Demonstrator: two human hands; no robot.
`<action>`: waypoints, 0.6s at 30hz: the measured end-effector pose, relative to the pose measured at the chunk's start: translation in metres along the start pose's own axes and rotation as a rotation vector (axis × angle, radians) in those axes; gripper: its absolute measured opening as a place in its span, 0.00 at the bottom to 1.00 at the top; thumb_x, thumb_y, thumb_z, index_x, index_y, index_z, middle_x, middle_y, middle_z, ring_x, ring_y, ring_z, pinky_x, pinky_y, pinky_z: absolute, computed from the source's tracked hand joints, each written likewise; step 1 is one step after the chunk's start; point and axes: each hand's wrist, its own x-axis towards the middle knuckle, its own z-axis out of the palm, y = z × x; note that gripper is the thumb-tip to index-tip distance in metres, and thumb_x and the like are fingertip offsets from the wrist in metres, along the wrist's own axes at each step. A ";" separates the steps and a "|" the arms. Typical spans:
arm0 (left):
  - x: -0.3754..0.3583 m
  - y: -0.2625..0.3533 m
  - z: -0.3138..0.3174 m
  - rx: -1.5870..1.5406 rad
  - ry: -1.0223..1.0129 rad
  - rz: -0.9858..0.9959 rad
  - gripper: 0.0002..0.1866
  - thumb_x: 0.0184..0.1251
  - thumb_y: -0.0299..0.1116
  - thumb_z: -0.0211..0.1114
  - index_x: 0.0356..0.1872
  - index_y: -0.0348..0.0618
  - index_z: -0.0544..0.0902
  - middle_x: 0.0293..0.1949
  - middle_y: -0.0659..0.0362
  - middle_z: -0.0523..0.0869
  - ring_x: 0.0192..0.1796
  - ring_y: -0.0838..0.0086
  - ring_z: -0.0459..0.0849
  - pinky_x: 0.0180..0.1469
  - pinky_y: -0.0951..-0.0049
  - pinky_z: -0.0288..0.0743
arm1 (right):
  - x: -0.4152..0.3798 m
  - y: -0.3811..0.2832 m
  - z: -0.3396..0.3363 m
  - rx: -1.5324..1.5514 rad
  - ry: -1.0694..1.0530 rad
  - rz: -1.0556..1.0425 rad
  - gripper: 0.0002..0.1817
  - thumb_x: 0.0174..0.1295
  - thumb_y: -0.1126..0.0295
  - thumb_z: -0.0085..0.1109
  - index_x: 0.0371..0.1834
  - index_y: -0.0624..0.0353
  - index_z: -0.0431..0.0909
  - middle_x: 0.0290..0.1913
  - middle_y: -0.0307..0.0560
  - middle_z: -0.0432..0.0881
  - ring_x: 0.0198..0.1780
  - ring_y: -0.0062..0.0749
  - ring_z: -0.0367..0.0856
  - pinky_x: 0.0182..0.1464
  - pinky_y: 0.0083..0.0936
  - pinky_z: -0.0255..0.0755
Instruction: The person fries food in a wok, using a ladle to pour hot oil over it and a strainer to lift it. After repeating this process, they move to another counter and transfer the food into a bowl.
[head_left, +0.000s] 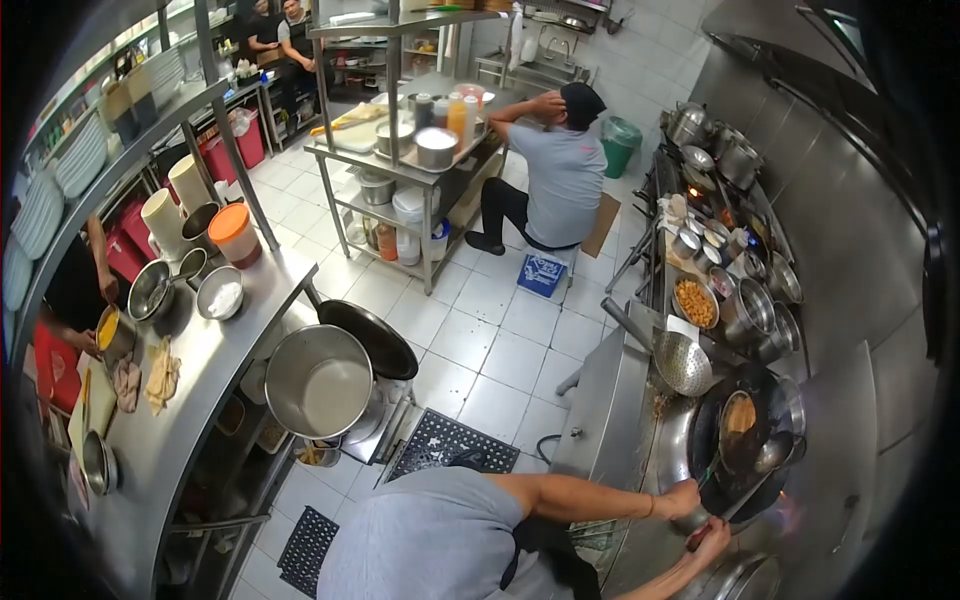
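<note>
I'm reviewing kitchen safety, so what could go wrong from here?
Flame shows beside the wok, and both the left hand and the right hand work close to its rim, so a burn or splash seems possible.
The strainer's handle juts out over the counter edge; a passing body might catch it.
The big pot stands behind the cook, who might bump it when stepping back.

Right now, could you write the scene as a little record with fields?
Place: kitchen with tiled floor
Left hand: closed, beside the dark wok
Right hand: closed around a handle
Over the wok: metal ladle
Food nearby: orange pieces
Large pot: uncovered
Seated person: gray shirt, dark cap, hand at head
Left hand's grip: unclear
</note>
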 end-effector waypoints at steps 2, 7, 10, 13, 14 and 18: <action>0.000 0.002 -0.001 -0.035 0.010 -0.027 0.15 0.59 0.31 0.47 0.34 0.27 0.76 0.33 0.37 0.79 0.40 0.48 0.80 0.41 0.56 0.71 | -0.001 0.005 -0.004 0.113 0.022 0.170 0.07 0.50 0.69 0.50 0.30 0.60 0.70 0.14 0.36 0.65 0.09 0.21 0.61 0.08 0.18 0.52; -0.004 0.004 0.004 -0.006 0.129 0.113 0.14 0.58 0.31 0.48 0.32 0.28 0.77 0.29 0.39 0.80 0.32 0.51 0.82 0.35 0.57 0.72 | -0.001 0.003 -0.036 0.768 -0.071 0.265 0.13 0.54 0.70 0.50 0.40 0.67 0.71 0.21 0.40 0.72 0.15 0.18 0.66 0.08 0.14 0.57; -0.015 0.022 -0.009 -0.148 0.032 -0.028 0.12 0.54 0.25 0.48 0.25 0.23 0.75 0.18 0.41 0.77 0.18 0.55 0.79 0.17 0.60 0.69 | 0.006 0.003 -0.053 0.950 -0.207 0.303 0.17 0.57 0.69 0.50 0.45 0.72 0.68 0.23 0.40 0.72 0.15 0.16 0.65 0.08 0.13 0.57; -0.016 0.024 -0.010 -0.175 -0.006 -0.045 0.13 0.54 0.26 0.48 0.22 0.22 0.74 0.15 0.44 0.75 0.15 0.57 0.78 0.15 0.61 0.68 | 0.010 0.004 -0.064 0.995 -0.392 0.266 0.19 0.59 0.69 0.49 0.48 0.74 0.66 0.25 0.39 0.71 0.14 0.17 0.63 0.07 0.13 0.56; -0.017 0.024 -0.010 -0.162 -0.005 -0.032 0.13 0.55 0.26 0.48 0.22 0.22 0.74 0.14 0.45 0.75 0.14 0.58 0.77 0.14 0.61 0.67 | 0.012 0.004 -0.066 0.981 -0.541 0.191 0.19 0.59 0.69 0.49 0.48 0.74 0.65 0.25 0.39 0.71 0.14 0.17 0.62 0.07 0.12 0.56; -0.019 0.022 -0.008 -0.197 -0.032 -0.005 0.12 0.54 0.25 0.47 0.20 0.22 0.72 0.13 0.46 0.73 0.11 0.61 0.74 0.12 0.62 0.63 | -0.009 -0.038 -0.044 0.967 -0.302 0.189 0.18 0.59 0.69 0.48 0.49 0.72 0.66 0.25 0.38 0.70 0.13 0.17 0.61 0.07 0.13 0.56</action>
